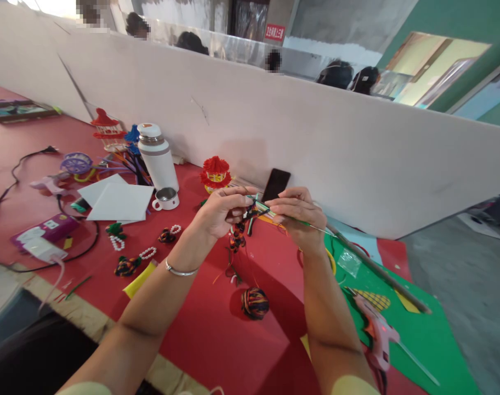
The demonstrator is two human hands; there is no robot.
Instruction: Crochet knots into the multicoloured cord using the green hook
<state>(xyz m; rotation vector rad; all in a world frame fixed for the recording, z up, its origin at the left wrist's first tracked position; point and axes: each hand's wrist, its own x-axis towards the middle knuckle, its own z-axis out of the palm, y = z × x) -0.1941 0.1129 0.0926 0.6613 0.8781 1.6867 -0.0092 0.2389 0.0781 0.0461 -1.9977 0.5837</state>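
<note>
My left hand (224,211) is closed, its fingertips pinching a small piece of dark multicoloured yarn work (237,237) that hangs below it. My right hand (301,214) grips a thin green needle (301,221), whose pale, thin end sticks out to the right past the hand. The two hands nearly meet at the needle's tip; whether it is a knitting needle or a crochet hook I cannot tell. A loose strand runs down towards a ball of black, orange and green yarn (255,303) on the red table. A silver bangle circles my left wrist.
Left lie small yarn pieces with beads (126,265), white paper (120,202), a cup (166,198) and a white flask (158,159). Ahead stand a red yarn ornament (215,173) and a phone (276,185). A pink glue gun (375,329) lies right, on a green sheet (431,340).
</note>
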